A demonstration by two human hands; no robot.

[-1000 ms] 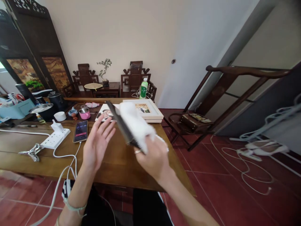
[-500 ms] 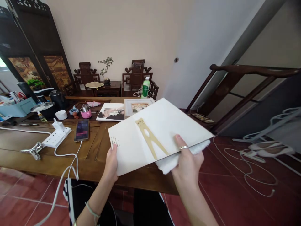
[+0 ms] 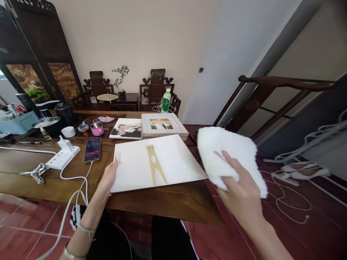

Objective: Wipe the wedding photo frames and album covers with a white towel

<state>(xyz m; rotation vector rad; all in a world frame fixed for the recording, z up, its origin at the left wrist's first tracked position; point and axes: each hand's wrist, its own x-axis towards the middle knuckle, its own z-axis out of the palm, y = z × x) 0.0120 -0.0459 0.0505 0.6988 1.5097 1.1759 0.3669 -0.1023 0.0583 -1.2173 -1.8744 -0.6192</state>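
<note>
My left hand [image 3: 110, 176] grips the left edge of a thin white book [image 3: 179, 159], thumb on top. A tan long-legged animal figure is printed on its cover, with small dark text at the left. The book is held low over the front of the wooden table [image 3: 173, 206]; whether it rests on the wood I cannot tell. Off the book's right side, my right hand [image 3: 241, 191] holds up a fluffy white cloth [image 3: 230, 151], its fingers closed on the lower part. Behind the book lie a photo album [image 3: 126, 128] and a framed photo [image 3: 165, 124] in a pale frame.
To the left are a phone [image 3: 92, 150] on a cable, a white power strip [image 3: 63, 155], a metal tripod [image 3: 36, 173], a pink cup [image 3: 97, 128] and a blue organizer [image 3: 20, 122]. A green bottle [image 3: 166, 101] stands behind the frame. A wooden chair [image 3: 284, 82] is at right.
The right hand has let go of the book and moved right with the cloth, now fully in view. The book has come down and left in the left hand, uncovering the framed photo.
</note>
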